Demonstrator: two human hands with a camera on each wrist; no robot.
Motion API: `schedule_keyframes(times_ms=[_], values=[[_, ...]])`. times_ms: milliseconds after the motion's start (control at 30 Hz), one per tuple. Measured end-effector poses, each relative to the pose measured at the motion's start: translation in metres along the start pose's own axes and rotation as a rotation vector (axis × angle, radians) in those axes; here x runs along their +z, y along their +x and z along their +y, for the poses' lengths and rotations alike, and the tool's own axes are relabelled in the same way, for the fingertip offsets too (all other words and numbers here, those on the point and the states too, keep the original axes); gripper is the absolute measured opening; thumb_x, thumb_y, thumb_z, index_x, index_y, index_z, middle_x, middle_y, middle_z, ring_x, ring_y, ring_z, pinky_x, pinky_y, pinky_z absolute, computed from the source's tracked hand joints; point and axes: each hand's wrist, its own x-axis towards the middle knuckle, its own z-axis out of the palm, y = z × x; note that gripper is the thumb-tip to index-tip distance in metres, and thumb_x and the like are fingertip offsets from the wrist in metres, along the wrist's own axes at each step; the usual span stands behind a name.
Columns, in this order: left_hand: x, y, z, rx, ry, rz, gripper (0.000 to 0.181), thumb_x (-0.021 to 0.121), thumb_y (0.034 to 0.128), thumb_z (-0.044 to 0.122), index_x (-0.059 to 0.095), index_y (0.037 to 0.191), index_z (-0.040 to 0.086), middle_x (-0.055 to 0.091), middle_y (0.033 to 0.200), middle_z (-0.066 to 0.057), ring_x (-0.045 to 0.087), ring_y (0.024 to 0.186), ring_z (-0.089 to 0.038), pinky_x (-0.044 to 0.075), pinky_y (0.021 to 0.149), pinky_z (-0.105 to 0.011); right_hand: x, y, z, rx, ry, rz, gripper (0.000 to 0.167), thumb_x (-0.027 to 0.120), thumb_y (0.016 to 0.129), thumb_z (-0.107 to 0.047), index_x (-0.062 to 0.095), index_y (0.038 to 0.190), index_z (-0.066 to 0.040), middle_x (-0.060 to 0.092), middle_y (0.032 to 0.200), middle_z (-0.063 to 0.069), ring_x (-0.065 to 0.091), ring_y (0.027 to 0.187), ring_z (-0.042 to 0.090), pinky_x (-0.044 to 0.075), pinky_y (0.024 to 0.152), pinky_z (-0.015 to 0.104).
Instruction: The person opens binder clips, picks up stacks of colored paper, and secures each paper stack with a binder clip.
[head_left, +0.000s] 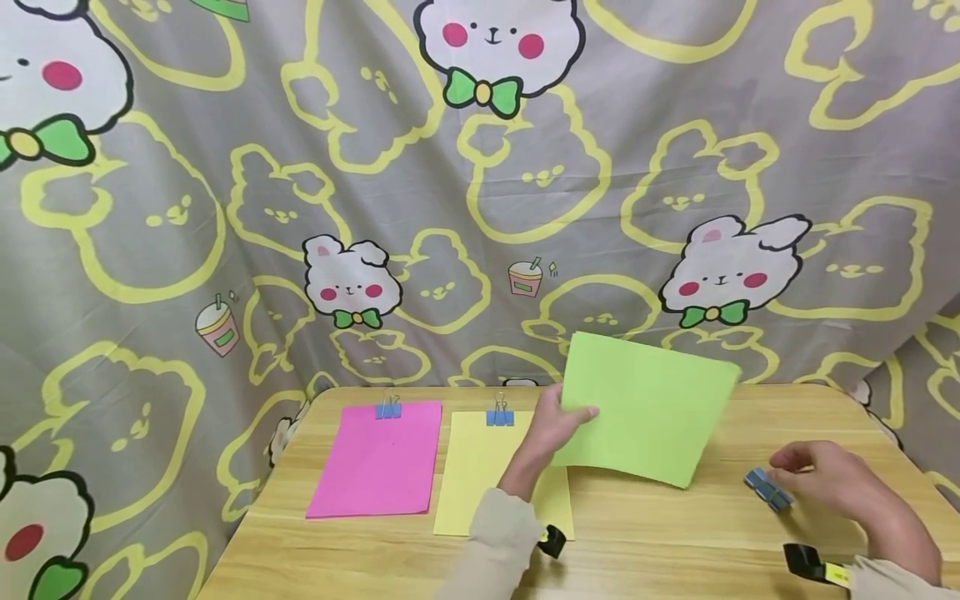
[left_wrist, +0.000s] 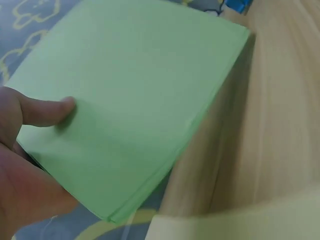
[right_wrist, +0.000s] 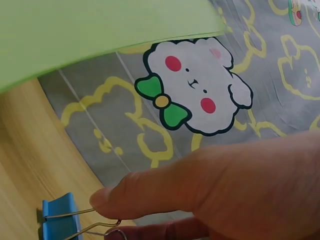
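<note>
My left hand [head_left: 551, 429] holds a stack of light green paper [head_left: 648, 408] tilted up off the table, thumb on its front face and the other fingers hidden behind. Loose-looking sheet edges show along the stack's side in the left wrist view. At the right, my right hand [head_left: 832, 475] pinches the wire handles of a blue binder clip [right_wrist: 61, 220] between thumb and finger. From the head view, the blue clip body [head_left: 767, 489] is at the tabletop, left of my fingertips; whether more than one clip lies there, I cannot tell.
Pink paper [head_left: 378, 467] lies at the left of the wooden table [head_left: 637, 533] with a blue binder clip [head_left: 388, 411] on its top edge. Beside it is yellow paper [head_left: 468, 475], likewise clipped [head_left: 500, 417], partly behind my left arm. A patterned curtain [head_left: 465, 200] hangs behind.
</note>
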Motion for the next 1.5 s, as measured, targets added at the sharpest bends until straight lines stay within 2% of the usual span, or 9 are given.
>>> schedule_keyframes(times_ms=[200,400,700,833,1000,1100,1267,1367,1500], values=[[-0.039,-0.006,-0.011,0.059,0.013,0.028,0.032,0.072,0.0928,0.005,0.067,0.124,0.003,0.072,0.116,-0.009,0.067,0.106,-0.022,0.053,0.098,-0.042,0.001,0.002,-0.008,-0.034,0.013,0.106,0.040,0.073,0.094,-0.016,0.064,0.121,0.012,0.067,0.113,0.030,0.064,0.103,0.047,0.057,0.078,0.050],[-0.075,-0.014,-0.025,0.088,0.007,0.065,0.032,0.071,0.0925,0.004,0.065,0.124,-0.001,0.070,0.116,-0.012,0.066,0.105,-0.025,0.053,0.097,-0.043,0.004,0.006,-0.016,-0.071,0.007,0.228,0.049,0.077,0.087,-0.013,0.061,0.126,0.013,0.067,0.116,0.031,0.064,0.104,0.049,0.057,0.075,0.043],[-0.114,-0.030,-0.049,0.090,0.034,0.061,0.031,0.068,0.0973,0.009,0.063,0.126,0.000,0.069,0.120,-0.012,0.064,0.112,-0.025,0.051,0.101,-0.043,0.009,0.011,-0.025,-0.093,0.025,0.256,0.054,0.078,0.084,-0.010,0.060,0.129,0.013,0.069,0.115,0.029,0.065,0.106,0.047,0.053,0.070,0.026],[-0.121,-0.028,-0.053,0.085,0.046,0.031,0.031,0.069,0.0968,0.009,0.064,0.126,0.000,0.070,0.118,-0.011,0.065,0.109,-0.023,0.052,0.099,-0.041,0.007,0.007,-0.025,-0.097,0.012,0.289,0.055,0.080,0.083,-0.011,0.061,0.128,0.013,0.070,0.110,0.025,0.068,0.100,0.041,0.051,0.068,0.023],[-0.122,-0.026,-0.052,0.059,0.049,-0.013,0.031,0.070,0.0970,0.010,0.064,0.126,0.000,0.070,0.118,-0.010,0.065,0.108,-0.021,0.050,0.100,-0.041,0.006,0.004,-0.024,-0.098,0.007,0.324,0.054,0.081,0.082,-0.012,0.063,0.127,0.010,0.072,0.108,0.021,0.069,0.093,0.030,0.051,0.066,0.022],[-0.122,-0.026,-0.049,0.049,0.052,-0.029,0.031,0.069,0.0975,0.009,0.063,0.127,-0.001,0.070,0.118,-0.010,0.064,0.109,-0.020,0.050,0.100,-0.040,0.005,0.006,-0.025,-0.099,0.012,0.318,0.053,0.081,0.083,-0.013,0.063,0.127,0.010,0.072,0.110,0.023,0.069,0.095,0.036,0.052,0.067,0.024],[-0.122,-0.029,-0.045,0.052,0.064,-0.046,0.031,0.068,0.0987,0.009,0.063,0.127,-0.001,0.070,0.119,-0.011,0.064,0.108,-0.020,0.050,0.100,-0.040,0.004,0.008,-0.023,-0.090,0.003,0.313,0.054,0.080,0.087,-0.015,0.060,0.128,0.014,0.069,0.113,0.031,0.067,0.102,0.048,0.057,0.073,0.040],[-0.122,-0.031,-0.045,0.047,0.076,-0.049,0.030,0.067,0.0992,0.010,0.063,0.126,-0.002,0.070,0.118,-0.011,0.064,0.107,-0.019,0.050,0.099,-0.038,0.005,0.007,-0.020,-0.105,0.007,0.319,0.050,0.076,0.092,-0.015,0.058,0.129,0.015,0.064,0.119,0.036,0.062,0.107,0.053,0.059,0.078,0.051],[-0.121,-0.034,-0.047,0.045,0.084,-0.063,0.027,0.067,0.0998,0.011,0.063,0.123,-0.003,0.070,0.113,-0.011,0.063,0.102,-0.018,0.052,0.094,-0.036,0.009,0.005,-0.018,-0.151,0.005,0.344,0.044,0.071,0.096,-0.011,0.057,0.128,0.016,0.060,0.122,0.039,0.057,0.110,0.057,0.057,0.081,0.056]])
